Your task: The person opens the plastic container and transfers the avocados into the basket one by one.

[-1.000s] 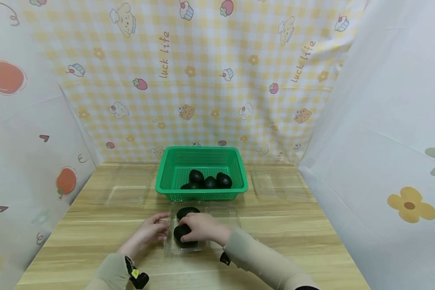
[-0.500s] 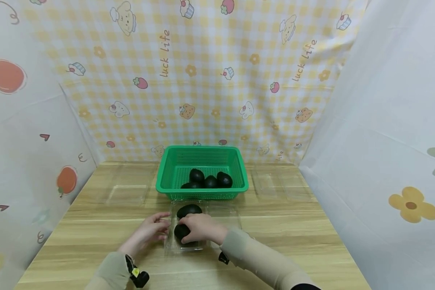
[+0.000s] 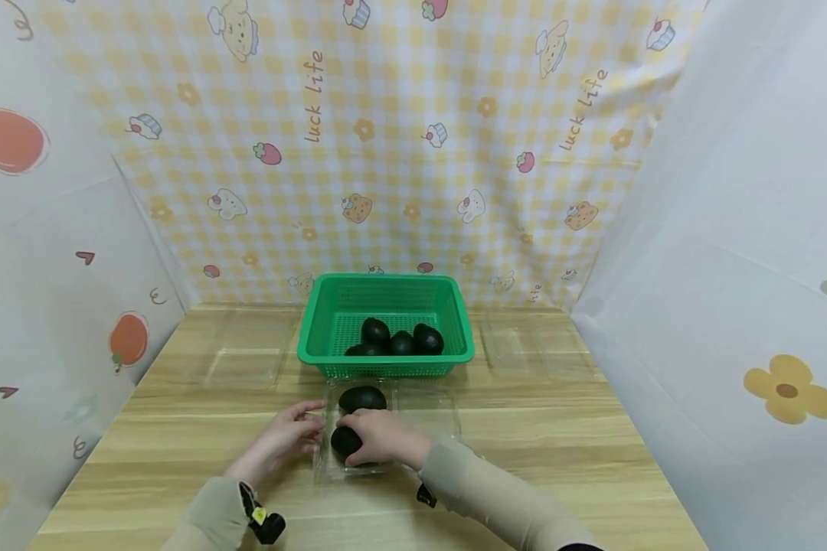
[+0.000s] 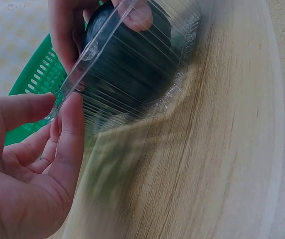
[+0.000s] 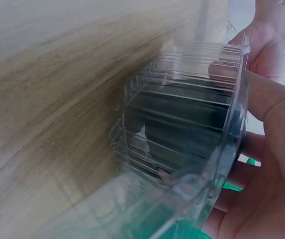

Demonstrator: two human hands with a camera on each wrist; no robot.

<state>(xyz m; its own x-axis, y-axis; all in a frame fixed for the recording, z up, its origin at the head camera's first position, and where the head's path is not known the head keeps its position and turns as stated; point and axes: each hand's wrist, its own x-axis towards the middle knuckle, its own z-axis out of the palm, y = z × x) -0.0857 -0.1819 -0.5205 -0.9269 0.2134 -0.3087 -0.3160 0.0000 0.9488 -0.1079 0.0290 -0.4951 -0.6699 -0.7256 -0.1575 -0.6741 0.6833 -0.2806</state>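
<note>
A hinged clear plastic clamshell box (image 3: 360, 472) lies opened flat on the table, its lid half (image 3: 427, 409) to the right. Inside its left half are two dark avocados. One avocado (image 3: 362, 399) lies sideways at the back; my right hand (image 3: 384, 436) holds the front avocado (image 3: 345, 441) from above, fingers and thumb curled over it. My left hand (image 4: 38, 174) pinches the box's left rim between thumb and finger in the left wrist view. Through the ribbed wall, the avocado (image 5: 187, 119) shows dark in the right wrist view.
Directly behind the box stands a green plastic basket (image 3: 386, 360) with several avocados (image 3: 403, 343) at its front. Another clear box (image 3: 241, 360) lies at the back left, and one more clear box (image 3: 534, 348) at the back right. Patterned cloth (image 3: 400, 168) hangs behind the wooden table.
The back avocado shows more fully as my right hand has shifted slightly. Both hands otherwise stay in place, and the view has tilted a little.
</note>
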